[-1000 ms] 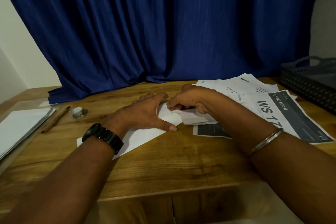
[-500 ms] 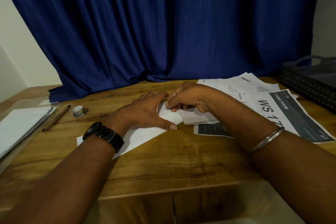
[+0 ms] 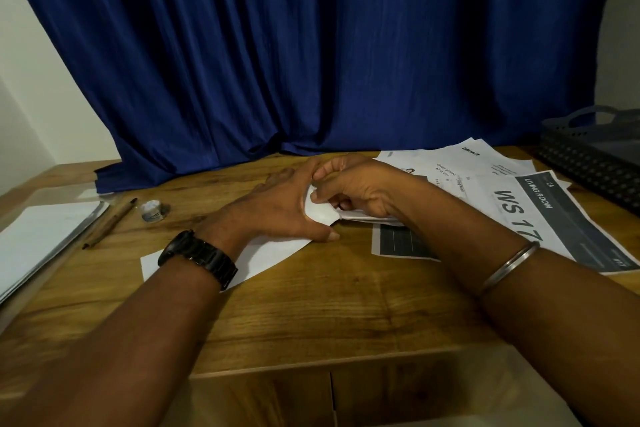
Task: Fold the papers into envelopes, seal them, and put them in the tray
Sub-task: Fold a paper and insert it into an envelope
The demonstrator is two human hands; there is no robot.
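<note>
A white sheet of paper (image 3: 266, 253) lies on the wooden table (image 3: 329, 305) in front of me, partly folded. My left hand (image 3: 273, 211) lies flat on it with straight fingers, pressing it down. My right hand (image 3: 353, 187) has its fingers curled and pinches the sheet's folded right end (image 3: 320, 211), lifting it a little off the table. Printed sheets (image 3: 526, 204) lie spread to the right, partly under my right forearm. The dark plastic tray (image 3: 595, 156) stands at the far right edge.
A pencil (image 3: 109, 224) and a small round pot (image 3: 152, 211) lie at the left. A stack of white sheets (image 3: 41, 239) sits at the left edge. A blue curtain (image 3: 311, 45) hangs behind the table.
My right hand has risen slightly and drawn the folded end of the sheet up and toward my left hand. My left hand has stayed flat on the paper.
</note>
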